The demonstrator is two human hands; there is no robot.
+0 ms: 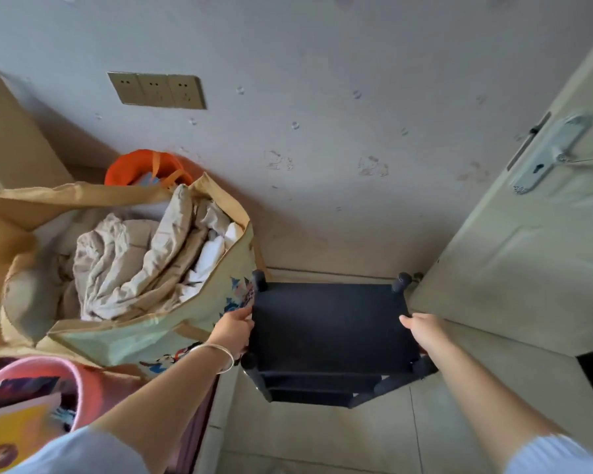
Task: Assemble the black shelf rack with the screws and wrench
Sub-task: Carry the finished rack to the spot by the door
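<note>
From the head view, my left hand (235, 331) grips the left edge of the black shelf rack (331, 331) at lower centre of the frame, and my right hand (425, 331) grips its right edge. The rack stands on the floor by the wall. I can read no writing.

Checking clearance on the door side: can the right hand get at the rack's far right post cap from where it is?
Probably yes. The right hand holds the shelf rack at its right edge, and the far right post cap stands uncovered just beyond. The door sits close beside it, so room looks tight.
</note>
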